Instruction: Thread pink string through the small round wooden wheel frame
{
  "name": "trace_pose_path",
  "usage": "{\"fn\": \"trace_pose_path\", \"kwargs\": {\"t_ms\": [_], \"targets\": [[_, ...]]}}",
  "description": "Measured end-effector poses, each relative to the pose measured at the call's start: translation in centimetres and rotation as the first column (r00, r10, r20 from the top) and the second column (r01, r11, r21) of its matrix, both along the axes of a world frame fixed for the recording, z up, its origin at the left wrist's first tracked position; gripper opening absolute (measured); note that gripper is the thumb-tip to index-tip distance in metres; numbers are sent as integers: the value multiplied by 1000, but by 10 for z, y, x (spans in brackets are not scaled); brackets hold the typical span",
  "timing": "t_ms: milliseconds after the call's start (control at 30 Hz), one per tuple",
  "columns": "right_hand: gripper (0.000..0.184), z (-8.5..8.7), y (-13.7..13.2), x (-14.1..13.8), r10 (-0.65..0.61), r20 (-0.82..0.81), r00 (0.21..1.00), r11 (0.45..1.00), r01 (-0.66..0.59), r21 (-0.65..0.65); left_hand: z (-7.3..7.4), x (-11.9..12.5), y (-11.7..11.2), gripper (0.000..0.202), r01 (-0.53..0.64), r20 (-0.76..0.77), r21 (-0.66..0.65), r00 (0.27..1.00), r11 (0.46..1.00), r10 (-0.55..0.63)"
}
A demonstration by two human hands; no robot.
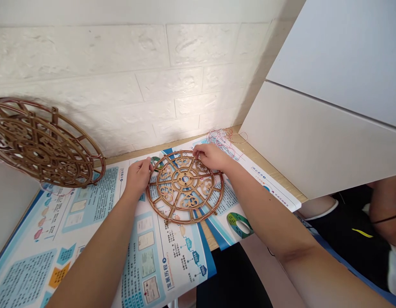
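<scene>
A round, gold-brown openwork wheel with spokes and scroll cut-outs lies on printed paper. Thin reddish wire runs along its rim and across its face. My left hand grips the wheel's left edge, thumb and fingers closed. Over the upper right rim, my right hand has its fingers curled in a pinch; whatever lies between its fingertips is hidden. Behind that hand, a tangle of thin red and white wire rests on the paper near the wall.
Several similar openwork wheels lean at the left against the white brick-pattern wall. Printed poster sheets cover the wooden table. A white panel stands at right, and another person's arm shows beyond it.
</scene>
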State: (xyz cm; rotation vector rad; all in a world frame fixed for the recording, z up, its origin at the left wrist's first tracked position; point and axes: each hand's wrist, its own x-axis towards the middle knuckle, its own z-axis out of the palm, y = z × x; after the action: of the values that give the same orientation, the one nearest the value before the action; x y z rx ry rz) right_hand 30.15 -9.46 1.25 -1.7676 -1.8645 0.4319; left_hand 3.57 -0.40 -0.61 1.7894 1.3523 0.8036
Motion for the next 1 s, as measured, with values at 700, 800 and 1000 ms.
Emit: {"fn": "trace_pose_path", "kwargs": {"t_ms": [700, 800, 1000], "targets": [[47, 4, -3, -1, -18, -17, 1000, 999, 17, -50, 0, 0, -2, 42, 12, 30, 4, 999, 1000, -12], [47, 5, -2, -1, -15, -9, 1000, 998, 14, -58, 0, 1, -1, 42, 12, 32, 13, 999, 1000, -13], [48, 4, -3, -1, -10, -3, 1000, 998, 10, -63, 0, 0, 0, 42, 21, 29, 39, 999, 999, -22]]}}
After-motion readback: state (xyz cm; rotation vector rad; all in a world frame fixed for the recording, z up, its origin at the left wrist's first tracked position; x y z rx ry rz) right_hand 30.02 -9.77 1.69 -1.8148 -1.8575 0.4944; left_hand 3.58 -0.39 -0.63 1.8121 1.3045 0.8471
